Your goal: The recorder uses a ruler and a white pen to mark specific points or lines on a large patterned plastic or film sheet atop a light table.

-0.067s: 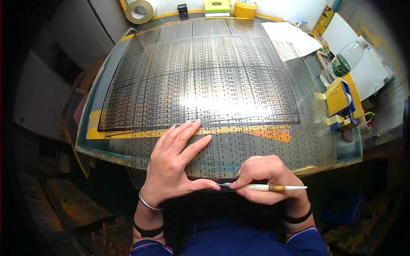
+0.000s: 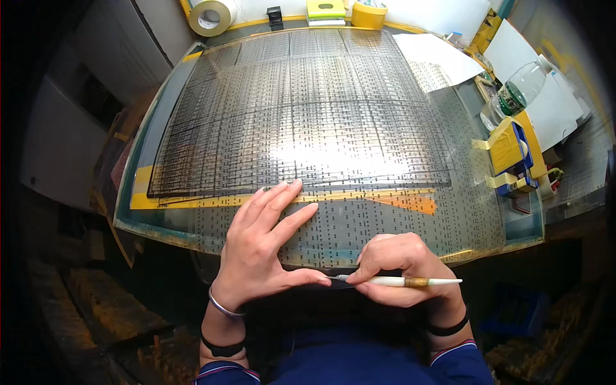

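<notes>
A slim white-handled craft knife (image 2: pixel 391 282), with a brownish band round its handle and a metal collar, is pinched in my right hand (image 2: pixel 401 269). Its thin tip points left and meets or nearly meets the thumb of my left hand (image 2: pixel 256 247); the exact contact is too small to tell. The left hand is open, its fingers stretched flat across the near edge of a clear film (image 2: pixel 256 128) printed with a dark grid. Beneath and nearer me lies a dotted transparent sheet (image 2: pixel 359 231). Both hands are at the table's near edge.
Yellow tape (image 2: pixel 144 200) runs along the film's near edge, with an orange strip (image 2: pixel 417 204) at its right. On the right are a blue and yellow tape dispenser (image 2: pixel 513 157), a clear bottle (image 2: pixel 520 93) and white paper (image 2: pixel 443 58). A tape roll (image 2: pixel 212 17) stands at the far left.
</notes>
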The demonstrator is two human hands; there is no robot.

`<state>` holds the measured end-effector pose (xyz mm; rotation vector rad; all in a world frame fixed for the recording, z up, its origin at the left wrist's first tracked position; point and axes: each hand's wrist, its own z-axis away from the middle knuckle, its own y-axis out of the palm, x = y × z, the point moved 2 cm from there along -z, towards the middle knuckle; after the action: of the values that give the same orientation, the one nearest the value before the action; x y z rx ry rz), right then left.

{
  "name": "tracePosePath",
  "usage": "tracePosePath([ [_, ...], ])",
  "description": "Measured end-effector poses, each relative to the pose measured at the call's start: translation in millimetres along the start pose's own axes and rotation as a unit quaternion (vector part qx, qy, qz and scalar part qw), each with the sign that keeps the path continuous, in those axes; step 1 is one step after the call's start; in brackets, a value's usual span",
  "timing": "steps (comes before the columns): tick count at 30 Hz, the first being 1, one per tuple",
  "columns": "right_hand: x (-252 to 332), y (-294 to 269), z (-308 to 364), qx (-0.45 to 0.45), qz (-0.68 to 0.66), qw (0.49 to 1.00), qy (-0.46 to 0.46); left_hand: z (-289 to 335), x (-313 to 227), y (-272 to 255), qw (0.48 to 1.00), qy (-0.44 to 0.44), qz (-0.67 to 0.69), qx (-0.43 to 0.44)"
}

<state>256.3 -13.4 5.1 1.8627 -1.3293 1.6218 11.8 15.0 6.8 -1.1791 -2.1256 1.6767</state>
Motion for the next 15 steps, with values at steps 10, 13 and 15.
tracePosePath([
  [10,3.3,0.5,3.3,-0.029,-0.023,0.999,0.037,1.5,0.2,0.5,1.0,0.0,0.002,0.002],
  [13,-2.6,0.6,6.6,-0.031,-0.031,0.999,0.026,1.5,-0.1,0.3,1.0,-0.001,0.004,0.002],
  [15,-1.2,0.8,7.5,-0.042,-0.039,0.997,0.045,1.6,0.0,0.1,1.0,-0.002,0.005,0.002],
])
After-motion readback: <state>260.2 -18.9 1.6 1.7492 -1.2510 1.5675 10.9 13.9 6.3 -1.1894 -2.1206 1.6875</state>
